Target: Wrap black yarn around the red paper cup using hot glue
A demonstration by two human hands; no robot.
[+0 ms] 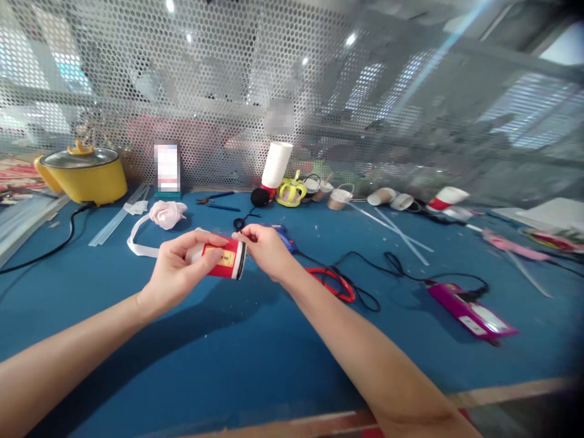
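Two hands in view, one cup being worked over the bench [283, 377]. Red-and-white paper cup [232, 254] is held on its side in the left hand [177, 263], clear of the bench; fingers are wrapped over it, thumb laid across the near side by the gold label. Rim end is pointed toward the right hand [270, 250]; a black band [241, 263] is seen around that rim.

Right hand is bent narrow, fingertips brought in at the rim. Whether yarn is pinched there cannot be told. Black yarn [239, 223] is seen just beyond the right fingertips, with the black ball [260, 197] set farther back.

Beyond the left hand, slightly left: white fabric rose [168, 215], its ribbon [142, 249] curved down toward the wrist. Farther out left: yellow pot [104, 181]. Blue-handled pliers [222, 207] are laid beyond both hands.

Blue glue gun [286, 238] is partly hidden just behind the right hand. Cup stack [277, 164] and yellow crown-shaped piece [292, 196] are placed well beyond it. Right of that hand: red ring [351, 289] partly covered by the forearm, crossed clear sticks [396, 229] farther out, purple power strip [469, 309] well apart.
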